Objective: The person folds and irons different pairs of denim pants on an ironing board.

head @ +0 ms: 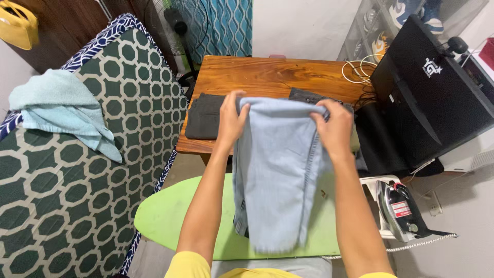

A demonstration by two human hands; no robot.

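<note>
A pair of light blue jeans point(275, 170), folded lengthwise, hangs in the air above a green ironing board point(170, 216). My left hand point(231, 121) grips the top fold at its left end. My right hand point(334, 126) grips the same fold at its right end. The lower part of the jeans drapes down onto the board between my forearms.
Behind the board stands a wooden table point(267, 74) with folded dark clothes point(206, 116) on it. A clothes iron point(399, 208) rests at the board's right end. A patterned mattress point(77, 170) with a pale blue towel point(59, 110) lies left. A black speaker point(432, 92) stands right.
</note>
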